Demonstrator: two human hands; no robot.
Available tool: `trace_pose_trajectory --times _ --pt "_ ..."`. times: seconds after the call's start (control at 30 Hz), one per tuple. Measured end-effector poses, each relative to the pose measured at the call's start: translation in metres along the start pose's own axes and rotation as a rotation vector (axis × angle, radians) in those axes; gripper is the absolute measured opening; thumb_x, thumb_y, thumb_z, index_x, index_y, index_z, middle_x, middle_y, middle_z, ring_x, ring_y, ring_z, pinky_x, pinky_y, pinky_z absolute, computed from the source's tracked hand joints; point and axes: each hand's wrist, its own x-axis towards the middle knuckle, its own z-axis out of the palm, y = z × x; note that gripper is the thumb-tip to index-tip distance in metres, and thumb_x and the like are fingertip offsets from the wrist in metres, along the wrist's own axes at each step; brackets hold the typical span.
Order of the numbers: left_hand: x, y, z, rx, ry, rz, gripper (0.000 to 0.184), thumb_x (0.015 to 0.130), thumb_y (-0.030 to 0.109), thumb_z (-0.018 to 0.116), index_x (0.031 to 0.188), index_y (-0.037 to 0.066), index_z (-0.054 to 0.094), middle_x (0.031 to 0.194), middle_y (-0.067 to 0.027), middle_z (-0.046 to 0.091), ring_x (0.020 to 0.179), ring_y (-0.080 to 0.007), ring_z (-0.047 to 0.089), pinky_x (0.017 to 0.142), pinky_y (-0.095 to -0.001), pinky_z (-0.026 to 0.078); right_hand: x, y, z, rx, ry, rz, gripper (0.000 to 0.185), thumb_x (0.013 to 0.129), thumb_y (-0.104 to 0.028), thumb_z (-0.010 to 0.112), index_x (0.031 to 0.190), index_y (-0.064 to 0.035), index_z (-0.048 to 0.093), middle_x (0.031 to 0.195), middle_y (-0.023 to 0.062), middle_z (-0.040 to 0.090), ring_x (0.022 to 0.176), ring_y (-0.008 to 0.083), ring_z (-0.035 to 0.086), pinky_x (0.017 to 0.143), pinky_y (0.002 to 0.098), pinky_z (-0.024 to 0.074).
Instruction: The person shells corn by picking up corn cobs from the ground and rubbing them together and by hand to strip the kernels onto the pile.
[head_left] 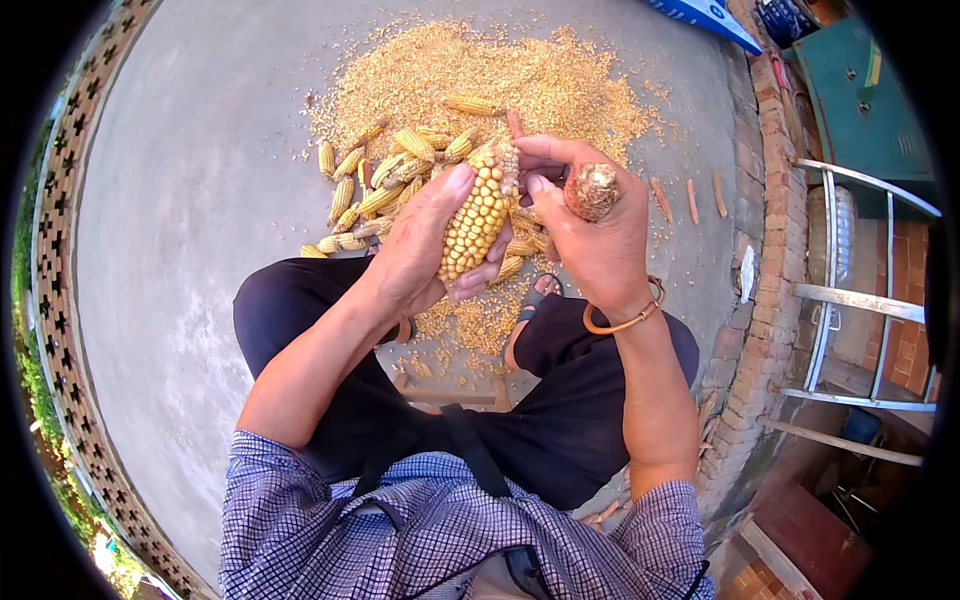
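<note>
My left hand (pixel 420 235) is wrapped round an ear of yellow corn (pixel 472 222), its thumb along the near side. The ear tilts, with its paler, ragged tip toward my right hand (pixel 605 240). That hand is closed round a stubby corncob (pixel 592 191), whose rough tan end sticks up between thumb and fingers; the rest is hidden in the palm. The right thumb and fingertips are close beside the ear's tip, but I cannot tell whether they touch it. Beneath the hands lies a pile of corn ears (pixel 385 190) on the concrete.
Loose kernels (pixel 480 75) spread widely beyond the ears, with more kernels (pixel 465 330) between my feet. Several bare reddish cobs (pixel 692 201) lie to the right. A low brick edge (pixel 775 240) and a metal ladder-like frame (pixel 860 295) stand at the far right.
</note>
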Motion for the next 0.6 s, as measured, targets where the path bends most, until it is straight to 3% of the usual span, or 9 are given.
trace_pose_trajectory --times 0.1,0.13,0.2,0.33,0.4,0.43,0.5,0.6 --pt "0.002 0.001 -0.007 -0.198 -0.069 -0.086 0.061 0.103 0.056 0.026 0.123 0.003 0.049 0.078 -0.0094 0.049 0.044 -0.0112 0.041 0.033 -0.0211 0.033 0.001 -0.005 -0.002 0.030 0.002 0.054 0.021 0.089 0.001 0.064 0.109 -0.0003 0.067 0.096 0.0065 0.071 0.083 0.0083 0.066 0.073 0.0260 0.0406" --pt "0.002 0.002 -0.013 -0.333 -0.153 -0.141 0.064 0.104 0.056 0.026 0.111 -0.002 0.053 0.079 -0.0083 0.052 0.050 -0.0136 0.048 0.038 -0.0236 0.039 0.002 -0.005 0.000 0.048 0.012 0.048 0.018 0.088 0.001 0.064 0.105 0.0001 0.067 0.091 0.0061 0.071 0.082 0.0100 0.067 0.097 0.0348 0.0316" --pt "0.001 0.003 -0.013 -0.338 -0.198 -0.119 0.066 0.103 0.056 0.025 0.113 -0.003 0.053 0.079 -0.0083 0.051 0.050 -0.0137 0.048 0.038 -0.0236 0.039 0.003 -0.006 0.001 0.077 0.012 0.048 0.015 0.087 0.000 0.066 0.102 0.0005 0.068 0.086 0.0060 0.071 0.081 0.0119 0.068 0.120 0.0435 0.0223" --pt "0.000 0.003 -0.013 -0.332 -0.228 -0.097 0.067 0.103 0.056 0.025 0.117 -0.003 0.054 0.078 -0.0082 0.051 0.050 -0.0142 0.047 0.038 -0.0237 0.038 -0.002 -0.004 0.005 0.156 0.003 0.056 0.017 0.087 -0.005 0.069 0.102 0.0011 0.068 0.087 0.0067 0.071 0.082 0.0126 0.068 0.121 0.0438 0.0204" --pt "0.000 0.003 -0.012 -0.307 -0.217 -0.088 0.065 0.103 0.055 0.026 0.117 -0.002 0.054 0.078 -0.0087 0.051 0.050 -0.0145 0.048 0.039 -0.0239 0.039 -0.001 -0.004 0.004 0.133 -0.017 0.024 0.020 0.089 -0.007 0.070 0.106 0.0016 0.066 0.090 0.0064 0.071 0.082 0.0112 0.067 0.105 0.0370 0.0310" --pt "0.000 0.003 -0.012 -0.294 -0.214 -0.082 0.065 0.103 0.055 0.026 0.116 -0.002 0.054 0.078 -0.0090 0.051 0.050 -0.0146 0.048 0.039 -0.0240 0.039 -0.001 -0.004 0.001 0.078 -0.043 -0.001 0.023 0.090 -0.007 0.069 0.110 0.0021 0.065 0.093 0.0061 0.071 0.082 0.0095 0.066 0.088 0.0299 0.0421" --pt "-0.002 0.007 -0.003 -0.201 -0.115 -0.081 0.059 0.103 0.055 0.027 0.124 0.004 0.049 0.077 -0.0095 0.050 0.049 -0.0136 0.047 0.038 -0.0222 0.038 -0.001 -0.005 -0.001 0.018 -0.073 -0.023 0.027 0.091 -0.008 0.070 0.115 0.0025 0.064 0.096 0.0057 0.069 0.081 0.0074 0.064 0.069 0.0224 0.0531" --pt "-0.001 0.002 -0.007 -0.060 -0.056 -0.005 0.055 0.102 0.052 0.030 0.127 0.005 0.047 0.079 -0.0106 0.052 0.050 -0.0138 0.049 0.040 -0.0224 0.039 -0.002 -0.005 0.000 0.010 -0.080 -0.034 0.025 0.090 -0.007 0.070 0.112 0.0025 0.064 0.094 0.0057 0.069 0.079 0.0073 0.063 0.069 0.0234 0.0508"
